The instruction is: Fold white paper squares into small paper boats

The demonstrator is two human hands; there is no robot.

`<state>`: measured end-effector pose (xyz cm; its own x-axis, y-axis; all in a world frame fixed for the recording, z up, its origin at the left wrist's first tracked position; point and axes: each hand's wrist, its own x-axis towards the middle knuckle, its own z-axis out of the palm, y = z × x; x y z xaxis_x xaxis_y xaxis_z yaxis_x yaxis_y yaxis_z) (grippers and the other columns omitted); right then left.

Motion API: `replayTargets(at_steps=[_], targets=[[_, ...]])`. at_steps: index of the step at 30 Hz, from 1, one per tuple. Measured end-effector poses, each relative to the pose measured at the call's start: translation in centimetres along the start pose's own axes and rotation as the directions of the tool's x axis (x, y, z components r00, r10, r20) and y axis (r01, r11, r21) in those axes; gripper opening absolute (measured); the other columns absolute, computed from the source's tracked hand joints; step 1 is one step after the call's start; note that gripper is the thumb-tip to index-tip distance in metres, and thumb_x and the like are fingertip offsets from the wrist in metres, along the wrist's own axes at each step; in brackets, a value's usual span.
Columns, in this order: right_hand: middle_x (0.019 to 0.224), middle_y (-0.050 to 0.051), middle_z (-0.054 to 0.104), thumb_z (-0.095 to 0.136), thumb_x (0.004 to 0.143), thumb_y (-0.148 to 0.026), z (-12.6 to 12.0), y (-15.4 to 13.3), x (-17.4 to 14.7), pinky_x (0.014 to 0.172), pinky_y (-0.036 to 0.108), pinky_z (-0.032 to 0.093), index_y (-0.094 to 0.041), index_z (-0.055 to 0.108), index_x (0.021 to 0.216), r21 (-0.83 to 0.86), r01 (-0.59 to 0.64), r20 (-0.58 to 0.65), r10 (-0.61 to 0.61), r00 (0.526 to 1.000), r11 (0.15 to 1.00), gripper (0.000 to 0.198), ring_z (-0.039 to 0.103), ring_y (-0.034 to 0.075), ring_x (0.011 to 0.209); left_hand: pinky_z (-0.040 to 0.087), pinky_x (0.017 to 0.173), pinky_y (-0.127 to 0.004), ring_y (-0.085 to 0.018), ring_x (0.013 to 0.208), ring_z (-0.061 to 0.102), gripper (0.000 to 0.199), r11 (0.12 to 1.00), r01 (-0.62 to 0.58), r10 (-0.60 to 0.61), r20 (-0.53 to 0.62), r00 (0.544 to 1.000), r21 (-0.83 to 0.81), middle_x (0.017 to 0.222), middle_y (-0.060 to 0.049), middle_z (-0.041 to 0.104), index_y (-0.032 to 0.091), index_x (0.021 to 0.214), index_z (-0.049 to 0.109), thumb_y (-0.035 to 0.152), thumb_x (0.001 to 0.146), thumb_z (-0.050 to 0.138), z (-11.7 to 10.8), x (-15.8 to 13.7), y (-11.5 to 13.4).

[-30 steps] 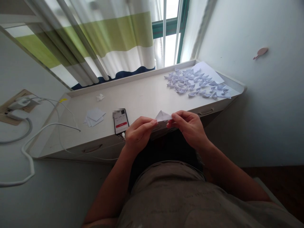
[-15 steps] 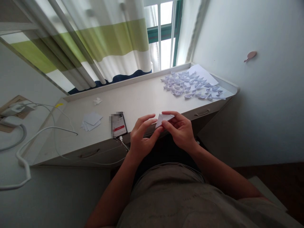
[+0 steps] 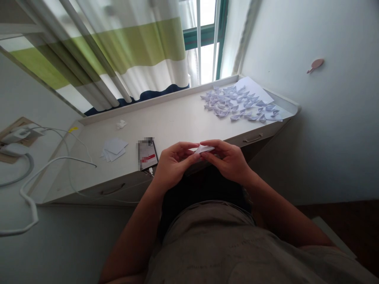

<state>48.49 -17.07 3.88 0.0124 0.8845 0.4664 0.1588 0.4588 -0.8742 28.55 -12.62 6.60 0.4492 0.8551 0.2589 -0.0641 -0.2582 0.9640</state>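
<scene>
A small folded piece of white paper (image 3: 201,149) is pinched between my two hands, just off the desk's front edge. My left hand (image 3: 174,163) grips its left end between thumb and fingers. On the other side my right hand (image 3: 229,157) holds the right part the same way. A peak of the paper stands up in the middle, and the fingers cover much of the rest. Beyond my hands, many folded paper boats (image 3: 233,103) lie spread at the right end of the white desk (image 3: 166,114).
A phone (image 3: 148,154) with a plugged cable lies at the desk's front edge. Left of it are square paper sheets (image 3: 115,148) and a crumpled white scrap (image 3: 121,124). White cables (image 3: 59,163) loop over the left end. Larger sheets (image 3: 254,88) lie by the boats.
My left hand has closed onto the paper; before, its fingers were spread beside it. The paper has gone from a flat-looking shape to one with a raised peak.
</scene>
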Motion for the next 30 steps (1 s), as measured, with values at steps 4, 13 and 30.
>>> replayTargets(at_steps=[4,13,30], targets=[[0.096,0.002,0.081,0.074,0.099,-0.026,-0.1,-0.4,0.1,0.082,0.035,0.065,-0.024,0.075,0.130,-0.094,0.057,0.008,-0.056,0.998,0.994,0.031,0.077,0.019,0.083,0.068,0.090,-0.032,-0.020,0.094,0.083,0.030,0.993,-0.071,0.073,-0.024,0.997,0.094,0.116,-0.011,0.085,0.018,0.117,0.081,0.031,0.091,0.087,0.3,-0.1,-0.3],[0.089,-0.001,0.076,0.066,0.095,-0.016,-0.2,-1.5,0.0,0.072,0.029,0.058,-0.024,0.064,0.139,-0.186,0.088,0.069,-0.076,0.995,0.979,0.045,0.072,0.015,0.075,0.068,0.084,-0.029,-0.023,0.098,0.085,0.036,0.894,-0.234,0.173,0.189,0.967,0.382,0.122,-0.009,0.084,0.023,0.131,0.075,0.020,0.095,0.077,-0.3,0.1,0.4],[0.088,0.001,0.079,0.062,0.101,-0.016,2.1,-1.1,-0.2,0.070,0.030,0.058,-0.027,0.078,0.112,-0.400,0.251,-0.137,-0.328,0.935,0.882,0.022,0.071,0.017,0.072,0.065,0.068,-0.025,-0.014,0.069,0.077,0.029,0.998,0.049,-0.052,-0.129,0.990,-0.029,0.099,-0.006,0.084,0.019,0.122,0.072,0.031,0.096,0.076,2.2,-0.4,-0.4]])
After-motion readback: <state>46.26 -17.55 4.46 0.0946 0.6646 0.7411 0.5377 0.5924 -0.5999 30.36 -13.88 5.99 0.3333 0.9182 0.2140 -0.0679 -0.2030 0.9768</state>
